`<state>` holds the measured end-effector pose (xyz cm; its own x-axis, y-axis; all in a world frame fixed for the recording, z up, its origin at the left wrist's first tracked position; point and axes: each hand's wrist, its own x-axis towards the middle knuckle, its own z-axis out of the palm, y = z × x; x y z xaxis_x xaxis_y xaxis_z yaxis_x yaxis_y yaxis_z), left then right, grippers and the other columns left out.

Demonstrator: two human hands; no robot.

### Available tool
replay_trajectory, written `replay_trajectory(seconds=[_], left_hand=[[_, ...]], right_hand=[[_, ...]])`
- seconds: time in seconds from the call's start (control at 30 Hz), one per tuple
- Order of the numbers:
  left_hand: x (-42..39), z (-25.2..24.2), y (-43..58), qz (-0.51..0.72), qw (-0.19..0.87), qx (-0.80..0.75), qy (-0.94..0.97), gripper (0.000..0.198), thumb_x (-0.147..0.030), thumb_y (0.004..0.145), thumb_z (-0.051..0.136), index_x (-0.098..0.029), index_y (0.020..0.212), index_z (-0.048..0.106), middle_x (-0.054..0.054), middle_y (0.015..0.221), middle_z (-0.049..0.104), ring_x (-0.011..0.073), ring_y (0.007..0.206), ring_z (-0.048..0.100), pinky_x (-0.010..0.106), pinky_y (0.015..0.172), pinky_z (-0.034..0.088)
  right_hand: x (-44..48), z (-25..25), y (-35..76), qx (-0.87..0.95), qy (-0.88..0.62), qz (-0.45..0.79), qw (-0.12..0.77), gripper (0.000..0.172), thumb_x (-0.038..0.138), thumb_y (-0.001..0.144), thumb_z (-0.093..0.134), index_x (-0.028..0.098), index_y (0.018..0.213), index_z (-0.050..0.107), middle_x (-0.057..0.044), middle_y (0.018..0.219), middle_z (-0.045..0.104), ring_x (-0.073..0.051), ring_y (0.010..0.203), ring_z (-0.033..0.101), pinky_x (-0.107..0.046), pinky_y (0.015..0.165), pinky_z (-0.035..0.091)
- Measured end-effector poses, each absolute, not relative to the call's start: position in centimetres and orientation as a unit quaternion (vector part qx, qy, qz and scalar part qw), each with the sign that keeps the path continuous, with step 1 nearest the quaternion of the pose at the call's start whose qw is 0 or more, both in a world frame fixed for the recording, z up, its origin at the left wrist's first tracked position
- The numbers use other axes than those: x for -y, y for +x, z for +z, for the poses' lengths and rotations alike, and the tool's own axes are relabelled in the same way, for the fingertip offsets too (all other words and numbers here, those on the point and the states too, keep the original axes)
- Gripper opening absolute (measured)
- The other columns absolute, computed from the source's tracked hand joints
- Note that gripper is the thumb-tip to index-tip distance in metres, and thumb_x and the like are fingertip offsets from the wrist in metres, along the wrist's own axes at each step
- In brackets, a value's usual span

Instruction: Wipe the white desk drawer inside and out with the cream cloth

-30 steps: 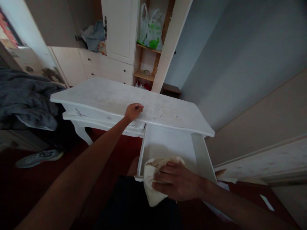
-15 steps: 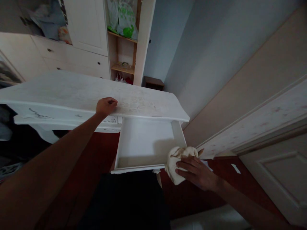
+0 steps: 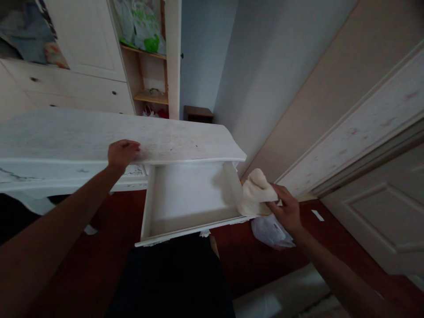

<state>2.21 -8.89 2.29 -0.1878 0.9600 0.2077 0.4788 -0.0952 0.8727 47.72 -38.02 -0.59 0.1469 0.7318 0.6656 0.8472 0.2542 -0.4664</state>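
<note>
My right hand point(image 3: 286, 207) grips a cream-coloured cloth point(image 3: 258, 187) at the right side wall of a pulled-out drawer. The cloth is bunched and covers the drawer's front right corner. Bare white boards form the inside of the drawer point(image 3: 188, 194). My left hand point(image 3: 122, 154) rests near the front edge of the white table top point(image 3: 76, 132), left of the drawer. Its fingers are curled together, and nothing shows in them. Dark specks and worn, stained patches mark the table top.
A white cabinet point(image 3: 96, 48) with an open door stands behind the table, plastic bags point(image 3: 147, 28) on its shelf. On the red floor lies a clear plastic bag point(image 3: 271, 232), right of the drawer. A wall and a white door point(image 3: 387, 207) bound the right side.
My right hand has moved up and outward with the cloth, from the drawer's front corner to its right side. The view has shifted right, exposing the plastic bag on the floor.
</note>
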Motion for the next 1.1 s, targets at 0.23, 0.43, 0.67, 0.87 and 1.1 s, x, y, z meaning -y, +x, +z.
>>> replay_trajectory(seconds=[0.23, 0.43, 0.67, 0.87, 1.1], left_hand=[[18.6, 3.6, 8.8, 0.433, 0.483, -0.418, 0.636, 0.024, -0.036, 0.07, 0.075, -0.02, 0.089, 0.075, 0.005, 0.085, 0.074, 0.0202, 0.078, 0.064, 0.033, 0.07, 0.05], [29.5, 3.3, 13.0, 0.492, 0.427, -0.346, 0.675, 0.052, -0.033, 0.077, 0.075, -0.036, 0.128, 0.067, 0.009, 0.128, 0.07, 0.0314, 0.117, 0.064, 0.051, 0.102, 0.051], [31.3, 1.7, 11.4, 0.503, 0.451, -0.404, 0.617, 0.096, -0.04, 0.068, 0.087, -0.036, 0.153, 0.044, 0.012, 0.156, 0.049, 0.0413, 0.143, 0.044, 0.06, 0.12, 0.034], [29.8, 1.6, 7.1, 0.541, 0.561, -0.421, 0.464, 0.069, -0.054, 0.069, 0.082, -0.033, 0.132, 0.063, 0.009, 0.13, 0.07, 0.037, 0.125, 0.063, 0.05, 0.105, 0.052], [30.1, -1.1, 1.2, 0.541, 0.695, -0.412, 0.232, 0.054, -0.053, 0.055, 0.089, -0.027, 0.1, 0.076, 0.008, 0.096, 0.08, 0.0392, 0.106, 0.073, 0.049, 0.088, 0.061]], right_hand=[[34.8, 1.8, 39.7, 0.29, -0.604, 0.233, 0.705, 0.036, 0.036, 0.061, 0.082, 0.019, 0.091, 0.072, 0.0, 0.079, 0.074, -0.016, 0.064, 0.062, -0.027, 0.058, 0.051], [32.3, 2.5, 31.6, 0.27, -0.521, 0.386, 0.712, 0.037, 0.034, 0.063, 0.084, 0.02, 0.095, 0.07, 0.0, 0.083, 0.076, -0.018, 0.067, 0.066, -0.029, 0.062, 0.054], [31.5, 2.5, 24.0, 0.367, -0.443, 0.477, 0.664, 0.043, 0.037, 0.08, 0.079, 0.024, 0.12, 0.066, -0.006, 0.117, 0.075, -0.024, 0.098, 0.071, -0.037, 0.085, 0.059], [31.7, 2.0, 20.2, 0.652, -0.349, 0.408, 0.535, 0.046, 0.047, 0.094, 0.068, 0.033, 0.138, 0.062, -0.007, 0.155, 0.051, -0.027, 0.146, 0.043, -0.049, 0.119, 0.039], [31.2, 1.6, 17.4, 0.681, -0.227, 0.515, 0.468, 0.054, 0.029, 0.097, 0.063, 0.039, 0.148, 0.049, -0.006, 0.157, 0.047, -0.024, 0.139, 0.051, -0.043, 0.103, 0.055]])
